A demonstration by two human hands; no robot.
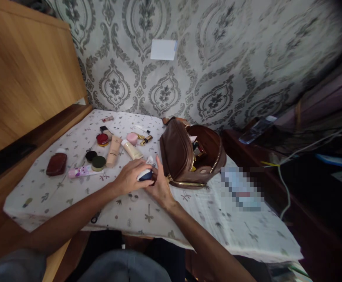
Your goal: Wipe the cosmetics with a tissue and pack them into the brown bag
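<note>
Both of my hands are closed round a small blue-and-white container [145,175] above the cloth's front middle. My left hand [128,176] grips it from the left, fingers over its white upper part. From the right, my right hand [161,188] holds its dark blue side, thumb pointing up. Just beyond my fingers lies a cream tube [132,149] with a white cap. A brown leather bag [175,150] stands unzipped right of my right hand, with several small items inside. The container's exact kind is partly hidden by my fingers.
On the patterned white cloth [147,209] lie a beige tube [114,150], a pink jar [132,138], a red tin [102,139], a green-lidded jar [98,163], a pink tube [82,171] and a brown case [57,163]. A wooden cabinet [32,58] borders the left.
</note>
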